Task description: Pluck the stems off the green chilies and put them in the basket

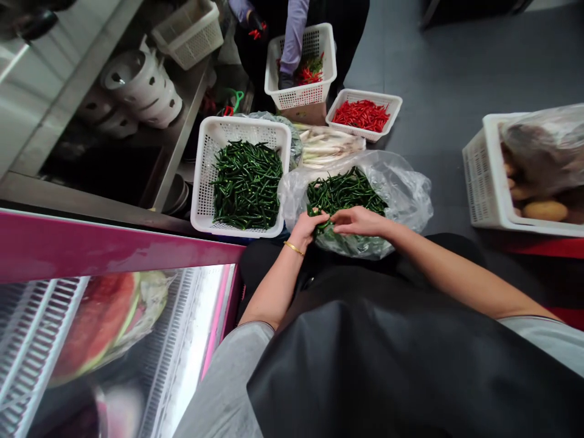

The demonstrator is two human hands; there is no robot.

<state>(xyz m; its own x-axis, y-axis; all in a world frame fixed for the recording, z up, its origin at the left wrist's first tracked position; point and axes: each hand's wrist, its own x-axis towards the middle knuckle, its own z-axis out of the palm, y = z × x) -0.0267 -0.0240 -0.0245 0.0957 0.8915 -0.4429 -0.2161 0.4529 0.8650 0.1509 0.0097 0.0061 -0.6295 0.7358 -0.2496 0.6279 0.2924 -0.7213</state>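
Note:
My left hand (310,226), with a gold bangle at the wrist, is closed on some green chilies at the near edge of a clear plastic bag (404,182). My right hand (356,220) meets it from the right, its fingers pinched at the tips of those chilies; what they grip is too small to make out. Green chilies (344,191) fill the open bag behind both hands. Left of the bag stands a white basket (205,176) holding a heap of green chilies (249,185).
Ahead, a person's gloved hand (286,80) reaches into a white basket (301,95) with red chilies. Nearby are a tray (383,131) of red chilies and pale stalks (328,146). A potato crate (490,176) stands right; a pink-edged fridge (114,243) is left.

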